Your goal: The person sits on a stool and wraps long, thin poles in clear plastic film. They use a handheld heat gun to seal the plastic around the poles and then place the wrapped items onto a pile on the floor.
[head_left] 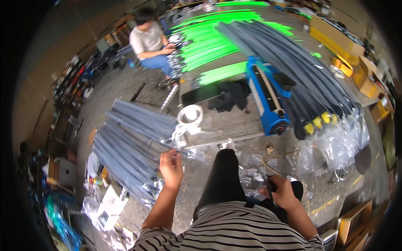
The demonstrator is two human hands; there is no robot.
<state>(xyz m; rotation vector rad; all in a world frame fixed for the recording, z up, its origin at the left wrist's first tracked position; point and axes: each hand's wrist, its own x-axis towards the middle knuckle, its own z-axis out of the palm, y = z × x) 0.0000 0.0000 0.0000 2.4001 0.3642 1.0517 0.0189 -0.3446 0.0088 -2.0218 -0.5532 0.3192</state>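
Note:
My left hand (171,168) is raised beside the near ends of a bundle of long grey plastic-wrapped tubes (125,146). Its fingers are pinched together, and anything between them is too small to name. Low on the right, my right hand (281,192) is closed around a thin dark stick-like object (269,189), partly covered by the fingers. A white roll (190,116) stands at the table's left edge, beyond my left hand. Farther right on the wooden table (234,125) lies a long blue device, apparently a bag sealer (274,122), with a black knob at its near end.
More dark wrapped tubes (301,71) lie at the right, with clear plastic (341,144) at their near ends. Bright green rods (209,48) cover the far table. A seated person (148,42) works at far left. Small clear packets (253,173) litter the floor; cardboard boxes (335,39) stand right.

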